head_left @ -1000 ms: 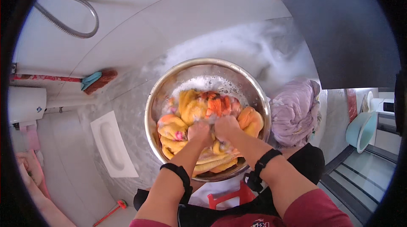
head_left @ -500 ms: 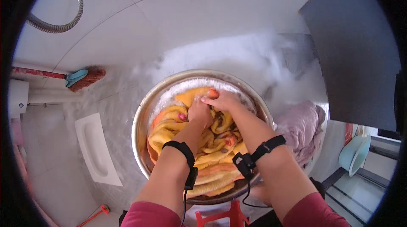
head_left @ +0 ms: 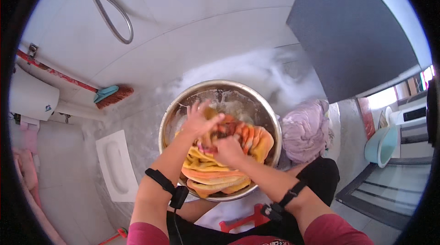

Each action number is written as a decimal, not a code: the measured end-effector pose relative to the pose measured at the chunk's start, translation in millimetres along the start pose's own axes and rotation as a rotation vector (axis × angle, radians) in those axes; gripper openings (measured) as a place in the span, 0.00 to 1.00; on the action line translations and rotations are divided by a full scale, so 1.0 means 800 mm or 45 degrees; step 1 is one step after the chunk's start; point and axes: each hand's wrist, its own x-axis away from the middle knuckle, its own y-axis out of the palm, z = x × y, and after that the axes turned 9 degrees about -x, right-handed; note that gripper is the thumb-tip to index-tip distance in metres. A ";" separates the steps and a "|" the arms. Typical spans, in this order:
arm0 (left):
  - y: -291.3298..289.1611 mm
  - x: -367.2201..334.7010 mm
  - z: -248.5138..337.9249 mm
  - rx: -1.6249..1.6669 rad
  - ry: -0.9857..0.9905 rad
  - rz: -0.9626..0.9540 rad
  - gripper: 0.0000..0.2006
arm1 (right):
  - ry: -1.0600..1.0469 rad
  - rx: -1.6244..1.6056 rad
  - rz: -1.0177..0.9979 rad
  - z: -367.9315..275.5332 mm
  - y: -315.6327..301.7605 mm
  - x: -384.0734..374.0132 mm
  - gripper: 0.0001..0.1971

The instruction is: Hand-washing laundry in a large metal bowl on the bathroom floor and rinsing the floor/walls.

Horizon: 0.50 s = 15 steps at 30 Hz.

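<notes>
A round metal basin [head_left: 166, 140] holds a bulky yellow and orange plush blanket [head_left: 215, 178], folded in thick layers on the near side. Suds and wet metal show at the basin's far side. Over the blanket's far left part, my left hand [head_left: 200, 119] is raised with its fingers spread, slightly blurred. My right hand [head_left: 229, 151] is closed round a bunched part of the blanket near the middle. Its fingertips are partly hidden in the folds. Dark straps with small devices sit on both my forearms.
Beside the basin on the right lies a heap of lilac fabric [head_left: 305, 130]. A squat toilet [head_left: 118, 167] is set in the floor at left, near a red-handled broom [head_left: 114, 97]. Foam covers the floor behind. A red stool [head_left: 245, 220] stands close; a pale teal basin [head_left: 382, 146] is far right.
My hands have moved apart; the left has lifted with spread fingers. The blanket has been drawn toward me, baring the basin's far side. The view has shifted.
</notes>
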 end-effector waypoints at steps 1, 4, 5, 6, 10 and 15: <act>0.000 0.021 0.007 -0.259 0.045 -0.077 0.51 | -0.084 -0.001 -0.029 -0.014 0.008 0.031 0.06; 0.014 0.083 0.005 -0.492 0.155 -0.291 0.49 | -0.258 -0.043 -0.034 -0.035 0.031 0.112 0.05; 0.047 0.107 -0.023 -0.537 0.274 -0.128 0.39 | -0.337 -0.082 -0.021 -0.041 0.035 0.132 0.05; 0.053 0.126 -0.021 -0.537 0.277 -0.144 0.39 | -0.324 -0.090 -0.025 -0.040 0.032 0.148 0.05; 0.042 0.205 -0.013 -0.069 -0.008 0.229 0.10 | -0.399 -0.124 0.007 -0.041 0.030 0.182 0.04; 0.066 0.274 -0.024 0.238 -0.037 0.071 0.10 | -0.240 0.138 -0.424 -0.025 0.033 0.177 0.05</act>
